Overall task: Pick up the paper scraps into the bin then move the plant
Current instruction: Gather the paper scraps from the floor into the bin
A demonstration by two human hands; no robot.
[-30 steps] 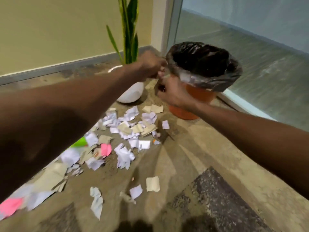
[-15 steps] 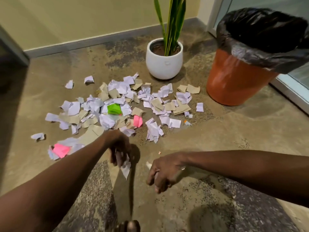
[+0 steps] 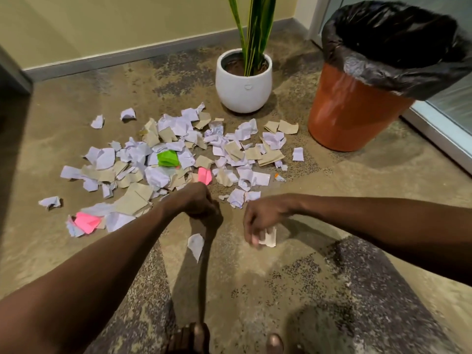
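Note:
Torn paper scraps [image 3: 178, 159], white, beige, pink and green, lie heaped on the floor in front of the plant. The plant [image 3: 251, 34] stands in a white pot [image 3: 244, 90]. To its right is the orange bin [image 3: 352, 111] with a black liner [image 3: 393, 42]. My left hand [image 3: 198, 203] hovers at the heap's near edge, fingers curled downward, and a white scrap [image 3: 196, 245] hangs below it, seemingly pinched. My right hand [image 3: 260, 221] grips a beige scrap [image 3: 268, 237] just above the floor.
A wall with a grey skirting board [image 3: 127, 57] runs behind the plant. A glass panel with a metal frame [image 3: 439, 131] stands right of the bin. My bare toes [image 3: 189, 338] show at the bottom edge. Dark rough patches [image 3: 370, 290] mark the floor.
A second ago both hands were up at the bin's rim. They have since dropped to the heap's near edge, and each has lifted a scrap off the floor.

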